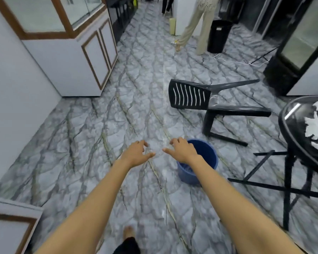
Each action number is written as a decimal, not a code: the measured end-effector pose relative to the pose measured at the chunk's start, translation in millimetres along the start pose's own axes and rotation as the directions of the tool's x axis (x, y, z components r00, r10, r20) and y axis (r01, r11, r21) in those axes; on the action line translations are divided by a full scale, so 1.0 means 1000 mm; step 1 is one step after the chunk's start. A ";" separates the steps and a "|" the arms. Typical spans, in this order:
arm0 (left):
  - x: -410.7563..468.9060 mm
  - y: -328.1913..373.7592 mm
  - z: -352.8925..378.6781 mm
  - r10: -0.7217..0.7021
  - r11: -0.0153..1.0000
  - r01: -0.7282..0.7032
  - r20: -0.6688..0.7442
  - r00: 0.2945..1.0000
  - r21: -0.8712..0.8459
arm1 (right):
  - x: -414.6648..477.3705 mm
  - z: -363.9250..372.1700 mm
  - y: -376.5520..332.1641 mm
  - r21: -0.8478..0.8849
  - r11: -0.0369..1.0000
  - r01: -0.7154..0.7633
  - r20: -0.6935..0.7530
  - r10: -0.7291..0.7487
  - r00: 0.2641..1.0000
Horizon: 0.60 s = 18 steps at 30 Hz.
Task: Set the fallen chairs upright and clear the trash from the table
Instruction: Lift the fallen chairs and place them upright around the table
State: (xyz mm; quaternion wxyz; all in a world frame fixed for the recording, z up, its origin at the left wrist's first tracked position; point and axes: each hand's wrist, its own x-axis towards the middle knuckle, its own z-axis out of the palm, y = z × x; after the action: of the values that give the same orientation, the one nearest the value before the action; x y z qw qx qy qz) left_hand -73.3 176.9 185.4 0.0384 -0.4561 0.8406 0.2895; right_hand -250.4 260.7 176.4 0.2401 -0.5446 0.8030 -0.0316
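Reaching forward over the veined marble floor (81,143), both bare arms are stretched out ahead with nothing in them; at far left a white cabinet with brown trim (92,57) stands against the wall, clear of the job; the left hand (136,153) hangs palm down, its fingers loosely curled and apart, gripping nothing; the right hand (182,150), just beside it, is the same, with thumb out and fingers relaxed and empty; I judge both are held ready for the chair, which neither touches yet; under the right wrist a blue plastic bucket (186,174) stands upright on the floor near the table, likely set there to take the trash; beyond it, well apart from the hands, the fallen chair (191,97) lies on its side; it is black moulded plastic, its slatted backrest to the left and its legs pointing right, one of them raised off the floor; it looks glossy and whole, and probably light and rigid enough to tip up by the backrest; at the right edge the round table (290,114) stands on a crossed black frame, its dark top shiny; on it lie white torn paper scraps (314,125), not yet cleared; only one fallen chair is in view.
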 end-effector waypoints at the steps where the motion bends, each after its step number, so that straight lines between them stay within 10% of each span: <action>1: 0.024 -0.002 -0.008 0.026 1.000 -0.026 0.013 1.000 0.000 | 0.018 -0.004 0.001 0.021 0.999 -0.032 -0.003 0.032 0.999; 18: 0.402 0.005 -0.156 0.387 0.915 -0.400 0.165 0.907 0.056 | 0.317 -0.118 0.010 0.237 0.892 -0.384 -0.096 0.415 0.905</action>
State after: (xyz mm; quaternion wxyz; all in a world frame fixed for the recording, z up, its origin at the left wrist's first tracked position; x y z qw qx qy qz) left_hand -280.1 -201.7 184.6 0.0626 -0.2519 0.9220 0.2872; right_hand -400.9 -42.4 165.5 0.2396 -0.3349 0.9051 -0.1061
